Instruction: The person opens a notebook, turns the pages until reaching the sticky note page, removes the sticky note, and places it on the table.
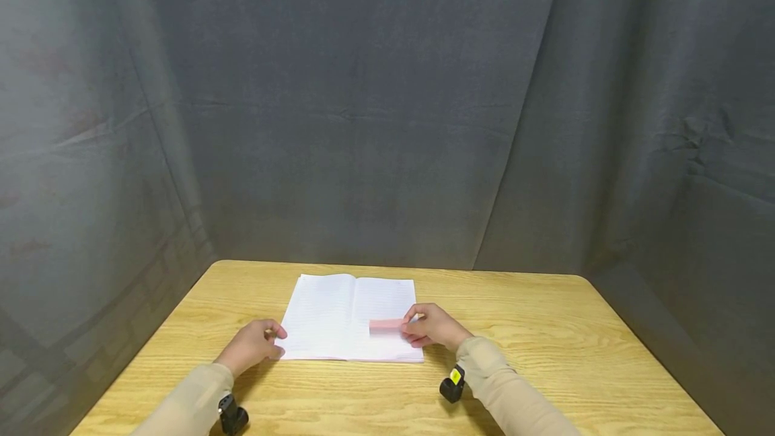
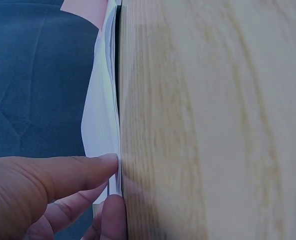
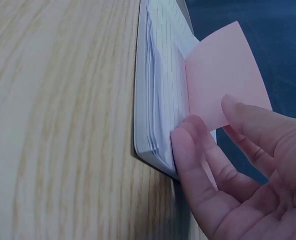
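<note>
A lined notebook [image 1: 321, 315] lies spread wide on the wooden table, its white pages up. My left hand [image 1: 254, 345] holds its left edge by the near corner; in the left wrist view the thumb [image 2: 82, 172] lies at the page edges. Over the right-hand page, my right hand [image 1: 432, 327] pinches a pink paper slip [image 1: 384, 323] by its right end. In the right wrist view the slip [image 3: 220, 70] stands up from the lined page, thumb on one face, while other fingertips [image 3: 185, 145] rest at the page's outer edge.
The wooden table [image 1: 575, 355] has rounded far corners and extends to both sides of the notebook. Grey cloth [image 1: 363, 120] hangs behind it and at both sides. A small black camera sits on each wrist, over beige sleeves [image 1: 502, 382].
</note>
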Demonstrator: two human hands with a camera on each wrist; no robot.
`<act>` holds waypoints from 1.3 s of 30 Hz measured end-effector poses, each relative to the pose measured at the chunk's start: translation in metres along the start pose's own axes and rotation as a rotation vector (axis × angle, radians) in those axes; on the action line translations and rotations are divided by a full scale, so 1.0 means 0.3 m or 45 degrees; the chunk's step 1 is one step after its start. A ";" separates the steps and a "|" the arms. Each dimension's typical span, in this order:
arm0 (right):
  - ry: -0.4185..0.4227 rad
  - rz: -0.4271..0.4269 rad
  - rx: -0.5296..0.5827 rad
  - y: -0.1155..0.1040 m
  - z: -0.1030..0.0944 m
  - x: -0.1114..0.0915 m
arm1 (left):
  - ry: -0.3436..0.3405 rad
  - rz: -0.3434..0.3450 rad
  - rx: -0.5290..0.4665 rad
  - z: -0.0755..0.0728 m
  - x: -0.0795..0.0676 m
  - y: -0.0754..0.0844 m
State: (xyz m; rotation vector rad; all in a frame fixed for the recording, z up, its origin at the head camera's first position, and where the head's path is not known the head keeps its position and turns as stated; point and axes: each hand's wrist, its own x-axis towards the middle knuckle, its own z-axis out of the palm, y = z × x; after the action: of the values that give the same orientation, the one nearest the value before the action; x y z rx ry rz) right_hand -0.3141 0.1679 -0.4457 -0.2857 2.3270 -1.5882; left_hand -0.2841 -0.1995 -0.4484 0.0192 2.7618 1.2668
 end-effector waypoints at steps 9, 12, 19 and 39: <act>0.040 0.010 0.010 -0.007 0.008 0.009 | -0.007 -0.002 -0.009 -0.002 0.005 -0.007; 0.046 0.016 0.019 -0.010 0.008 0.010 | -0.008 0.006 -0.011 -0.004 0.005 -0.005; 0.041 0.026 0.036 -0.006 0.008 0.015 | -0.008 0.010 -0.010 -0.004 0.008 -0.006; 0.017 0.031 0.006 -0.005 0.009 0.011 | -0.001 -0.008 -0.015 0.004 0.010 -0.013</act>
State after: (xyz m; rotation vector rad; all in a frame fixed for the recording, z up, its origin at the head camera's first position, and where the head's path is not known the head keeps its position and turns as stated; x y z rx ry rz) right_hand -0.3161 0.1637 -0.4457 -0.2455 2.3272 -1.5891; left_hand -0.2868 -0.2011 -0.4524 0.0102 2.7518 1.2815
